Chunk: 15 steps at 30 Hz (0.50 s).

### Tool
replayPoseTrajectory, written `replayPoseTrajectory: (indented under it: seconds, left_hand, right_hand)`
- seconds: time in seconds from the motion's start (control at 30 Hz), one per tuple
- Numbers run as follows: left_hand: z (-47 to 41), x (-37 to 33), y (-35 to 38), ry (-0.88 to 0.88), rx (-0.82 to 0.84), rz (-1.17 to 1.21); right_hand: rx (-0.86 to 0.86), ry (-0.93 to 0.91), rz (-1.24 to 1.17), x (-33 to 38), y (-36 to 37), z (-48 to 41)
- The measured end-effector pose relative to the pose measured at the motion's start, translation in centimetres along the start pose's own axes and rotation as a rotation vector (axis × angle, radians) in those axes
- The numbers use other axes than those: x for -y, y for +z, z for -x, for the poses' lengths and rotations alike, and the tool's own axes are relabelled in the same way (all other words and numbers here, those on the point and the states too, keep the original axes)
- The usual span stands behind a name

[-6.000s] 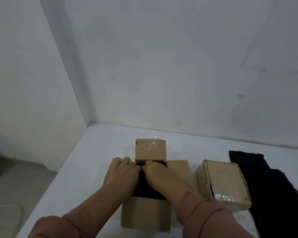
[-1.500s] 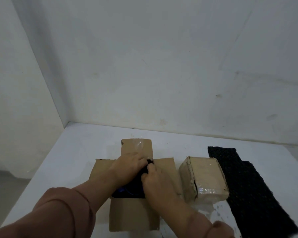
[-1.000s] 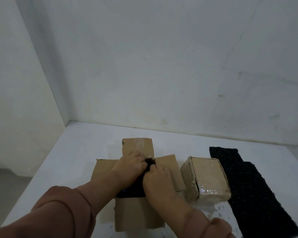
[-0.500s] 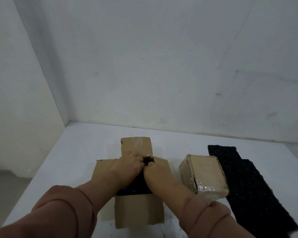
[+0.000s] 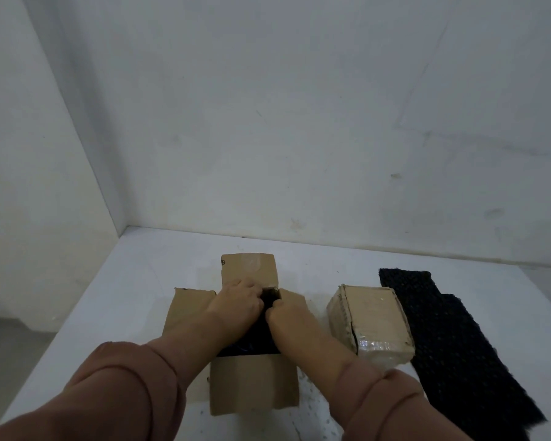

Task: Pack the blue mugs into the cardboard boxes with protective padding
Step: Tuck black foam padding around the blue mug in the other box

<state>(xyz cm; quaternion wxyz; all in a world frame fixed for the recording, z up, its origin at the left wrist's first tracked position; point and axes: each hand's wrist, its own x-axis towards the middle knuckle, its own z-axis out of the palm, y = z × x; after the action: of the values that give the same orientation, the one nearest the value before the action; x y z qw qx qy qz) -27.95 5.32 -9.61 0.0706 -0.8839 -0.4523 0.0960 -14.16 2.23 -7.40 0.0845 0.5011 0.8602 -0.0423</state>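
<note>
An open cardboard box (image 5: 252,386) stands on the white table with its four flaps spread outward. Black padding (image 5: 261,332) fills its opening, and the blue mug under it is hidden apart from a faint bluish glint (image 5: 244,347). My left hand (image 5: 236,302) reaches in from the left with fingers curled down onto the padding at the far edge. Beside it, my right hand (image 5: 288,318) pinches the padding with thumb and curled fingers. The fingertips of both hands are hidden inside the box.
A shut, taped cardboard box (image 5: 372,316) stands just right of the open one. Two strips of black padding (image 5: 452,345) lie overlapping at the far right. The table (image 5: 140,281) meets grey walls at the back and left.
The blue of the mug that showed 1.5 s ago is now covered by the padding. Both hands stay at the far edge of the opening, the right one slightly nearer the middle.
</note>
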Motion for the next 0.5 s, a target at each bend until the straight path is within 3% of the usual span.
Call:
replayPoseTrajectory:
  seconds: [0.2, 0.3, 0.5]
  left_hand:
    - [0.8, -0.1, 0.0, -0.003, -0.018, 0.032]
    - [1.2, -0.2, 0.6, -0.016, -0.088, 0.114]
    - [1.3, -0.4, 1.1, -0.016, -0.117, 0.12]
  right_hand:
    - [-0.005, -0.002, -0.025, -0.2, 0.4, 0.5]
    - [0.029, 0.033, -0.161, -0.3, 0.4, 0.4]
    - [-0.176, 0.275, -0.511, 0.8, 1.0, 0.8]
